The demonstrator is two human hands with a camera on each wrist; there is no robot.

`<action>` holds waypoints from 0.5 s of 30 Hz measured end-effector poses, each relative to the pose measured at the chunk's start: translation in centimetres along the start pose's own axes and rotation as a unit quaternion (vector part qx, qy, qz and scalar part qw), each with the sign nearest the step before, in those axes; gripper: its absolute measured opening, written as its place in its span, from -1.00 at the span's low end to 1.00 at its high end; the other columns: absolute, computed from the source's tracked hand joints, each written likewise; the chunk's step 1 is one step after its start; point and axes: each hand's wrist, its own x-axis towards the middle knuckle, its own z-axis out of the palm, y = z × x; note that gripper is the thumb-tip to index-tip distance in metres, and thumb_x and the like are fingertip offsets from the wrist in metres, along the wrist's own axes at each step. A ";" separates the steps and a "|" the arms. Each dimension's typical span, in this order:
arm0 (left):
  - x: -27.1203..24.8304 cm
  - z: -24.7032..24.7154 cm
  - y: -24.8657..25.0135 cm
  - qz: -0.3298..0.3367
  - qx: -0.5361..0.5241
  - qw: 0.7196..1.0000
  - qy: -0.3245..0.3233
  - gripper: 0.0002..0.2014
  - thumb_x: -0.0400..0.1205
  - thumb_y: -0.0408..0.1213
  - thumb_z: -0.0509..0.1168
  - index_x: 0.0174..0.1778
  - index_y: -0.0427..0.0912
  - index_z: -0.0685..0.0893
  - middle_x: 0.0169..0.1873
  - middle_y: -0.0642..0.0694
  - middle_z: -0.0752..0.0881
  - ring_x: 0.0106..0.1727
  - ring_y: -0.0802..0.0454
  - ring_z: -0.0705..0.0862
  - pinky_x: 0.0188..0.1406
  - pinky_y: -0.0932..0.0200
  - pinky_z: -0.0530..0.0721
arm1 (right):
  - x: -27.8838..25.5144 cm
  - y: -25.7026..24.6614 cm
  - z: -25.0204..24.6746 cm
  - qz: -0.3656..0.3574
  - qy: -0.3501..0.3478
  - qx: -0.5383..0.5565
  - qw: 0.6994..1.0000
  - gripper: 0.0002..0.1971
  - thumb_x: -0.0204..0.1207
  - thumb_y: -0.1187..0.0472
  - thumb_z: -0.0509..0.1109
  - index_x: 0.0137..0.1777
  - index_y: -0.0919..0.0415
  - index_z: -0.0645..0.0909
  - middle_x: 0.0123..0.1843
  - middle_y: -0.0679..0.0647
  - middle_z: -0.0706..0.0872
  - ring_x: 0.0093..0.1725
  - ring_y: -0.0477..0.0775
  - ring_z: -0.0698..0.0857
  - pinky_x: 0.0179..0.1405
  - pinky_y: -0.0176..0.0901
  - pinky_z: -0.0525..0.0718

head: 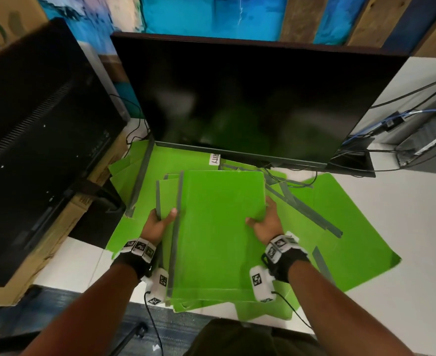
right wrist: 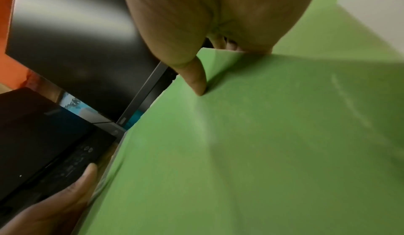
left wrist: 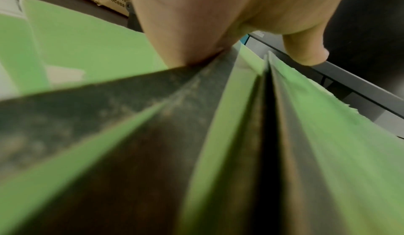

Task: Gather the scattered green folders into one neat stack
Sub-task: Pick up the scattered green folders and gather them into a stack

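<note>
My left hand [head: 158, 222] and right hand [head: 265, 222] pinch the stack of green folders [head: 216, 235] between them, thumbs on top, fingers [right wrist: 220, 43] curled underneath; loose folders [head: 340, 214] beyond on the counter [head: 404, 201].

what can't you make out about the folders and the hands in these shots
- Number of folders in the held stack: head view shows the top cover only; left wrist view blurs the edges.
- White label: monitor covers all but "RITY".
- Left hand fingers: under the stack.
- Right hand fingers: behind the stack's edge.
- Loose folders on the desk: partly covered by the stack.
</note>
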 end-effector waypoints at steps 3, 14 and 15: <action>-0.2 0.3 -0.1 0.007 0.006 1.000 -0.010 -0.42 0.48 -0.12 0.51 0.30 -0.34 0.49 0.12 -0.18 0.68 0.11 -0.16 0.66 -0.02 0.07 0.57 | -0.3 -0.1 2.1 0.007 -0.002 -0.108 0.994 -0.09 0.49 0.29 0.46 0.69 0.14 -0.06 0.66 0.19 0.14 0.65 0.23 0.15 0.61 0.02 0.18; 0.5 -0.4 -1.2 0.039 0.042 0.998 -0.030 -0.37 0.34 -0.26 0.62 0.24 -0.37 0.51 0.03 -0.23 0.73 0.03 -0.19 0.72 -0.09 0.05 0.67 | 0.2 3.2 -4.7 0.099 0.135 -0.294 0.941 -0.26 0.41 -0.10 0.45 0.54 0.11 0.29 0.52 0.19 0.32 0.51 0.26 0.34 0.45 0.16 0.41; 0.4 -0.4 -1.2 0.042 0.043 0.998 -0.030 -0.39 0.35 -0.28 0.61 0.24 -0.38 0.51 0.03 -0.24 0.73 0.02 -0.19 0.71 -0.06 0.02 0.66 | 0.0 4.1 -6.2 0.161 0.183 -0.269 0.932 -0.19 0.38 -0.11 0.48 0.54 0.20 0.25 0.53 0.23 0.32 0.51 0.28 0.34 0.45 0.17 0.40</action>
